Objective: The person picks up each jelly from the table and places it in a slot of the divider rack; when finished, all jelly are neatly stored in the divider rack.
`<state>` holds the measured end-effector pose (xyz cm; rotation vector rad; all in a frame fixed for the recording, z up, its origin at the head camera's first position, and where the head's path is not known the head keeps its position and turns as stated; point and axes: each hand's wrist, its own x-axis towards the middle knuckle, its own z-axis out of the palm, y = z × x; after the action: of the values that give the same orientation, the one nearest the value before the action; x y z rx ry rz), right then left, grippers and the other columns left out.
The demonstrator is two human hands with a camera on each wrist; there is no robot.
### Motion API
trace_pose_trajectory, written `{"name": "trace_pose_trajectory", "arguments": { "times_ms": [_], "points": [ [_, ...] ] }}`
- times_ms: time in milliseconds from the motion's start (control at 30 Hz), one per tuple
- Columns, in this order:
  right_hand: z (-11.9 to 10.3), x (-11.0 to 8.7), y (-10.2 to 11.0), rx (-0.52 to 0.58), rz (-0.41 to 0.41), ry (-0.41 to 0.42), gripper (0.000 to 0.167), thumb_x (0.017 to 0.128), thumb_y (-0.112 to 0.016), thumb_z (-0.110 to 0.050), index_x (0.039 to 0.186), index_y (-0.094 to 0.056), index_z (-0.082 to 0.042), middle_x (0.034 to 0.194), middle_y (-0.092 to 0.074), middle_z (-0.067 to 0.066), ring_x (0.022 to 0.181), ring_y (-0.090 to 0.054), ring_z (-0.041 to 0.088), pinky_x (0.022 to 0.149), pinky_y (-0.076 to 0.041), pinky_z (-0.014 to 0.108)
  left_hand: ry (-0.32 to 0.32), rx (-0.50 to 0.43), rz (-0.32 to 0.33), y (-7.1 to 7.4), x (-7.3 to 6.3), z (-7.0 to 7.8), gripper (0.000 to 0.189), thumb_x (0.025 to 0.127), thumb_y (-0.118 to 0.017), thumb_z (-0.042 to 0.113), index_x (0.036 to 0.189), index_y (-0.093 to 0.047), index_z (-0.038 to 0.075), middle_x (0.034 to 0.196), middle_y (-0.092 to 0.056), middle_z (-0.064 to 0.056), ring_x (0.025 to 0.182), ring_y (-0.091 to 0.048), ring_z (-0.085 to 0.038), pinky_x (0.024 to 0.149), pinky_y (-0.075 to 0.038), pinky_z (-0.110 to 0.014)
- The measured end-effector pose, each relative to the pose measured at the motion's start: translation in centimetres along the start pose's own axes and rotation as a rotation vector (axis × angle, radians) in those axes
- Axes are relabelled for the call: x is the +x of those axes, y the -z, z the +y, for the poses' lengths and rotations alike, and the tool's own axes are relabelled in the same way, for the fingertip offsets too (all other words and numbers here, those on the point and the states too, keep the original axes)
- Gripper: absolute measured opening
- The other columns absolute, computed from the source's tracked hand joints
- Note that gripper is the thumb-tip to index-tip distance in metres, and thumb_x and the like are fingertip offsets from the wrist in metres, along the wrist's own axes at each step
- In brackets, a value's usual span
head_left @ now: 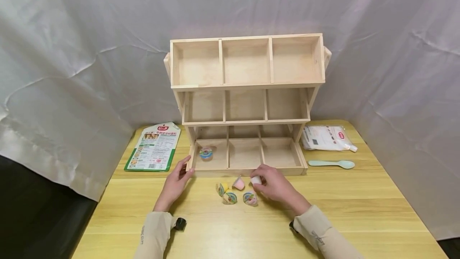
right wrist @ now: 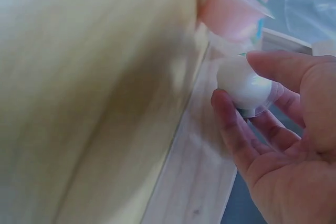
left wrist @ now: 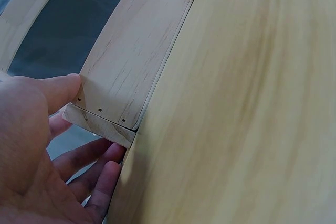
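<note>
My right hand [head_left: 274, 183] pinches a small white jelly cup [right wrist: 244, 81] between thumb and fingers, just in front of the wooden shelf's lowest tray. To its left on the table lie several more jelly cups, among them a pink one [head_left: 238, 183] and a yellow one [head_left: 229, 198]. Another, with a blue lid [head_left: 206, 154], sits in the bottom tray's left compartment. My left hand [head_left: 176, 183] holds the front left corner of the three-tier wooden shelf [head_left: 248, 172], thumb on the front board [left wrist: 126, 51] and fingers around the side piece.
A white and green printed packet [head_left: 152, 149] lies left of the shelf. On the right are a clear-and-white packet [head_left: 328, 138] and a pale green spoon [head_left: 332, 164]. Grey curtains [head_left: 244, 3] hang behind and on both sides of the table.
</note>
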<state>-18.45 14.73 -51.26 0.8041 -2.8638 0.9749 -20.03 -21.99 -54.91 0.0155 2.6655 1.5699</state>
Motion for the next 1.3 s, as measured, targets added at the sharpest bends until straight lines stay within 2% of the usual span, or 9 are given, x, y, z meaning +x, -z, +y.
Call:
{"name": "trace_pose_trajectory", "arguments": {
  "times_ms": [133,233,400,700,967,1100,1300],
  "points": [
    [-0.6,0.1,0.8,0.042,0.013,-0.028,0.024,0.091,-0.078,-0.012,0.115,-0.076,-0.01,0.104,-0.068,-0.005,0.089,-0.064,0.009,0.078,-0.06,0.026,-0.005,0.003,0.0,0.1,-0.1,0.0,0.056,0.107,-0.059,0.035,0.159,-0.039,0.031,0.15,-0.054,-0.02,0.136,-0.056,-0.036,0.116,-0.045,-0.054],
    [-1.0,0.2,1.4,0.064,0.043,-0.016,0.025,0.091,-0.078,-0.011,0.116,-0.075,-0.011,0.107,-0.068,-0.003,0.093,-0.066,0.012,0.083,-0.062,0.028,-0.008,0.003,0.0,0.1,-0.1,0.1,0.056,0.107,-0.059,0.035,0.159,-0.039,0.031,0.15,-0.054,-0.02,0.135,-0.056,-0.036,0.115,-0.045,-0.054],
    [-1.2,0.6,2.1,0.116,0.094,0.01,0.03,0.092,-0.077,-0.008,0.122,-0.073,-0.009,0.112,-0.069,0.002,0.097,-0.068,0.017,0.085,-0.063,0.029,-0.011,0.006,0.0,0.1,-0.1,0.0,0.056,0.107,-0.059,0.035,0.159,-0.039,0.031,0.15,-0.054,-0.02,0.136,-0.056,-0.036,0.115,-0.045,-0.054],
    [-1.5,1.0,2.7,0.22,0.152,-0.014,0.044,0.089,-0.078,-0.004,0.132,-0.069,-0.008,0.121,-0.064,0.006,0.108,-0.066,0.025,0.088,-0.064,0.038,-0.01,0.011,0.0,0.1,0.0,-0.1,0.056,0.107,-0.059,0.037,0.159,-0.039,0.031,0.15,-0.054,-0.021,0.136,-0.056,-0.037,0.115,-0.045,-0.054],
    [-1.6,1.2,3.0,0.214,0.187,-0.038,0.061,0.085,-0.081,-0.002,0.142,-0.063,-0.013,0.133,-0.062,0.01,0.115,-0.066,0.029,0.092,-0.063,0.037,-0.016,0.009,0.002,0.1,0.0,-0.2,0.056,0.106,-0.059,0.037,0.159,-0.04,0.03,0.15,-0.054,-0.022,0.136,-0.055,-0.037,0.116,-0.045,-0.053],
    [-1.7,1.3,3.1,0.236,0.186,-0.044,0.058,0.085,-0.08,-0.001,0.14,-0.064,-0.012,0.134,-0.063,0.011,0.115,-0.066,0.029,0.091,-0.063,0.036,-0.016,0.01,0.001,0.1,0.0,-0.2,0.056,0.106,-0.059,0.038,0.159,-0.039,0.031,0.15,-0.053,-0.022,0.136,-0.055,-0.037,0.116,-0.045,-0.054],
    [-2.0,1.5,3.0,0.264,0.19,-0.048,0.053,0.084,-0.081,0.0,0.135,-0.068,-0.007,0.127,-0.061,0.009,0.112,-0.064,0.027,0.092,-0.063,0.038,-0.017,0.009,0.003,0.1,0.0,-0.3,0.056,0.106,-0.059,0.038,0.159,-0.04,0.031,0.15,-0.053,-0.022,0.136,-0.055,-0.037,0.116,-0.045,-0.053]
  ]
}}
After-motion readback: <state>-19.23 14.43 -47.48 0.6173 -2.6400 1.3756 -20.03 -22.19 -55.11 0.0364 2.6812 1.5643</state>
